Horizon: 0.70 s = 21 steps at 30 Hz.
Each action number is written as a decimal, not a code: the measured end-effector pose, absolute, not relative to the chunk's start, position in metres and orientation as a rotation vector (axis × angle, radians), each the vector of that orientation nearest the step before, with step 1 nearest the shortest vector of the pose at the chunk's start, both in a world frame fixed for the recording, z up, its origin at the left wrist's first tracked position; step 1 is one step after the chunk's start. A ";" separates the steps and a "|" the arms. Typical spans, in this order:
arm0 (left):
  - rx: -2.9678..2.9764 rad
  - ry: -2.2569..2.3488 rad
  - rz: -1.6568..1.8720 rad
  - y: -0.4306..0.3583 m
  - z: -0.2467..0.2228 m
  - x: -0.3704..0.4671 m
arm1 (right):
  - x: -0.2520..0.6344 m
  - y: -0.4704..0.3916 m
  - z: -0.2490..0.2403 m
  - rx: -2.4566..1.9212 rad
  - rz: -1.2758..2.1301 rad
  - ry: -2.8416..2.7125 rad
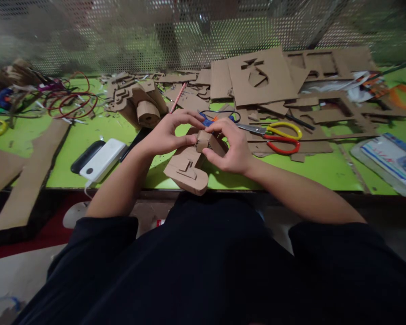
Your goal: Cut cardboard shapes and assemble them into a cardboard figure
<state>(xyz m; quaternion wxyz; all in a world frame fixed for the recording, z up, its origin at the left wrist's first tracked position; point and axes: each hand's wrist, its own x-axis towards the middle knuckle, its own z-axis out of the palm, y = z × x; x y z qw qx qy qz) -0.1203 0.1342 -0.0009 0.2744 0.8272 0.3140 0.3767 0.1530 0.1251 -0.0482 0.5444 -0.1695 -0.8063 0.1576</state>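
A cardboard model [188,173] with a rounded front end and a raised L-shaped piece lies at the near edge of the green table. At its back, my left hand [177,131] and my right hand [232,146] pinch a small cardboard block [203,141] from both sides. The fingers of both hands are curled, thumbs facing each other across the block. Whether the block is fixed to the model I cannot tell. Just behind my fingers lies a blue tool [207,121], mostly hidden. Scissors [274,134] with yellow and red handles rest right of my right hand.
Another cardboard model [138,101] stands at the back left. A white power bank [103,159] lies beside a black case [87,156]. Cut cardboard sheets [260,79] are heaped at the back right. Red wires [72,106] coil at the left, and a plastic packet [392,158] lies far right.
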 end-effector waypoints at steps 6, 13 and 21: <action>2.135 0.837 0.983 0.134 -0.001 -0.119 | 0.146 0.122 -0.046 -0.416 0.317 -1.874; 2.196 0.901 1.046 0.131 -0.003 -0.119 | 0.146 0.122 -0.045 -0.413 0.316 -1.877; 2.286 0.857 1.150 0.126 0.001 -0.115 | 0.149 0.123 -0.043 -0.373 0.312 -1.887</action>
